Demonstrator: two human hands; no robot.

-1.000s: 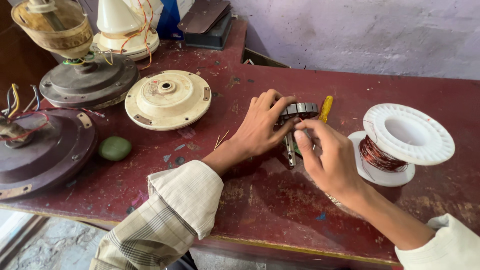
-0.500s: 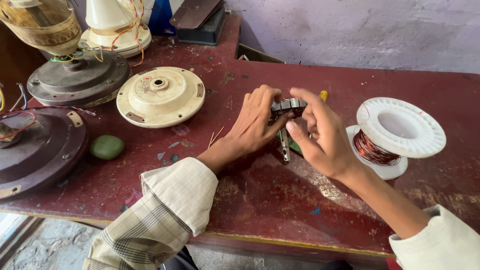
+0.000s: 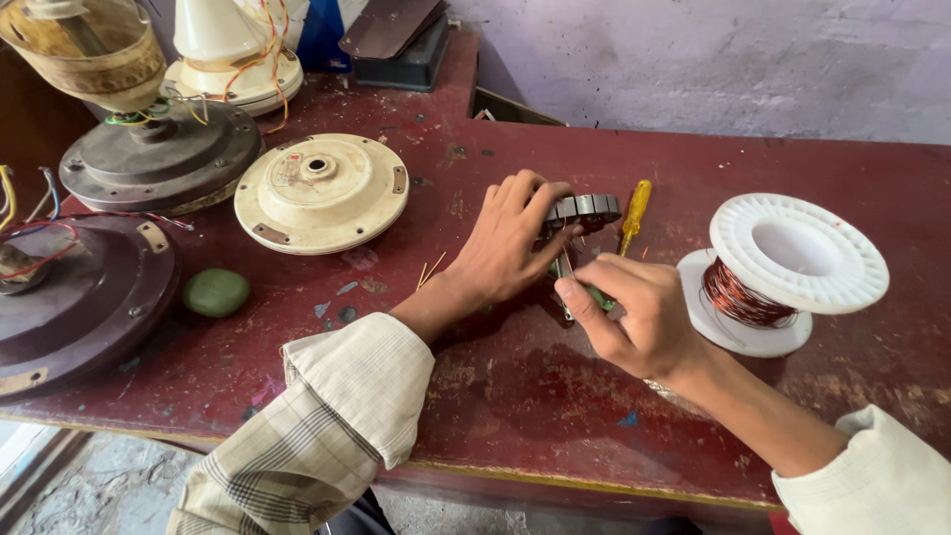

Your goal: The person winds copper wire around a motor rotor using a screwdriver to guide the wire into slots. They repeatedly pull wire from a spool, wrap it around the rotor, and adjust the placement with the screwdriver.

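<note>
while your left hand point(image 3: 505, 248) grips the ringed metal stator point(image 3: 584, 209) at the middle of the red table point(image 3: 515, 396), keep it pressed flat. your right hand point(image 3: 634, 312) is curled around something thin and greenish; i cannot tell what. work slowly, clear of the yellow screwdriver point(image 3: 634, 210) and the copper wire spool point(image 3: 783, 272) to the right.

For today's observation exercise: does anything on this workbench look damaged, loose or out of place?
Loose coloured wires trail from the dark motor housing at far left. The red table has worn, chipped paint. Otherwise nothing stands out.
</note>
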